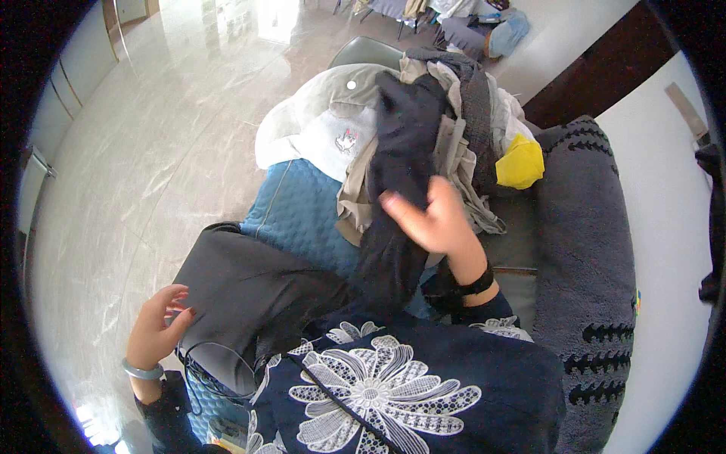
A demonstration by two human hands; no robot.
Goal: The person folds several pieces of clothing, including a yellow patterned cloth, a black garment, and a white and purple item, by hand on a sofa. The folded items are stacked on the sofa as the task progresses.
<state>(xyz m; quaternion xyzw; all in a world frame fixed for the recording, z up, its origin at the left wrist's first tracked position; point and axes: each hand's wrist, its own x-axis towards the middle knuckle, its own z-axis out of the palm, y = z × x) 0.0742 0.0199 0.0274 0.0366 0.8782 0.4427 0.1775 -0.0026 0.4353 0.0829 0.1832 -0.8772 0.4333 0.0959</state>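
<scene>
Left hand point(160, 327) loosely curled, right hand point(441, 224) splayed

Two black garments point(261, 276) point(408, 144), one bangle point(142, 371), one wristband point(478, 284)

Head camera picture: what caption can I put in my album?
Right hand over a dark garment, left hand by black fabric, a heap of clothes ahead.

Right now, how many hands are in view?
2: left hand at the left edge of the black fabric; right hand over the dark garment. No others show.
</scene>
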